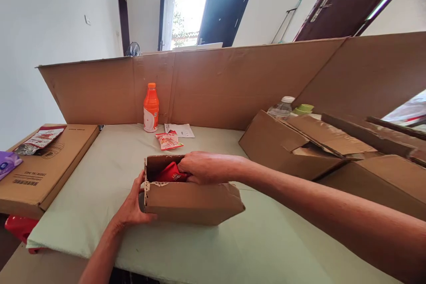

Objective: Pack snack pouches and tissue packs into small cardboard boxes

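A small open-topped cardboard box (196, 204) stands on the pale green cloth in front of me. My left hand (135, 206) grips its left end, thumb along the lower front and fingers up the side. Into the top of the box reaches my right hand (203, 166), its fingers closed on a shiny red packet (169, 173). The fingertips and the lower part of the packet are hidden by the box walls. Just behind the box lies a small red-and-white snack packet (168, 140), touching neither hand.
An orange drink bottle (151, 108) and a white card (181, 131) are near the upright cardboard screen (216, 82). At right, open cartons (286, 146) hold a clear bottle (282, 107) and a green-lidded item (303, 108). A flat carton (71, 151) at left bears a foil pouch (41, 139).
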`<control>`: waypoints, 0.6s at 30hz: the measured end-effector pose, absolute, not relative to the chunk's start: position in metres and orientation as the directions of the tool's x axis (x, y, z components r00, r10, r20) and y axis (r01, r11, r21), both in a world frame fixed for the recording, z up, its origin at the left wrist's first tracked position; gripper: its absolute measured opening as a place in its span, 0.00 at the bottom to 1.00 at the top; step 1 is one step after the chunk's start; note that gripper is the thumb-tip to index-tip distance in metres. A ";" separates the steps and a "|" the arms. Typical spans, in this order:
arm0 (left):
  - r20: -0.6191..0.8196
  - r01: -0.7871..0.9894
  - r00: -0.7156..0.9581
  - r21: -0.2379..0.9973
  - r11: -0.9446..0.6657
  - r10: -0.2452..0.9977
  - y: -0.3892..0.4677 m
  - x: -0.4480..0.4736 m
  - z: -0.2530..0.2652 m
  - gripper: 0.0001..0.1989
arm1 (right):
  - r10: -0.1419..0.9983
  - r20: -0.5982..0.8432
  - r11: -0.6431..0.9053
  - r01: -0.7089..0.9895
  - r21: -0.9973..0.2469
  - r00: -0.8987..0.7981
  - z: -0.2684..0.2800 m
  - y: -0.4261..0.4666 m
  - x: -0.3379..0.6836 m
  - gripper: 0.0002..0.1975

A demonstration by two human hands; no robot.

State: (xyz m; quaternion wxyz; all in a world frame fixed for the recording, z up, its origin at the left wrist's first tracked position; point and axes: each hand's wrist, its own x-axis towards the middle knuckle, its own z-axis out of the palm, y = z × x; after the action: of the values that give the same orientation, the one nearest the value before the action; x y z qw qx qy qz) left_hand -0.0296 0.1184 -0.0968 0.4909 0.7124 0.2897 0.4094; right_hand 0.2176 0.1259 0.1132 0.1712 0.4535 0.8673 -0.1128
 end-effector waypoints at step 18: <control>0.153 0.076 0.542 0.970 -0.229 0.826 0.106 -0.026 -0.082 0.64 | 0.936 0.258 0.345 0.493 -0.799 -0.238 0.095 0.174 0.309 0.21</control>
State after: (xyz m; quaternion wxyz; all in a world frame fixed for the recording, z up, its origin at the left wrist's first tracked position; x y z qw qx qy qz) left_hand -0.0258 0.1061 -0.0824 0.5307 0.6996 0.3223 0.3537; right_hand 0.3089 0.1744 0.0945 -0.3755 0.4901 0.7291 -0.2954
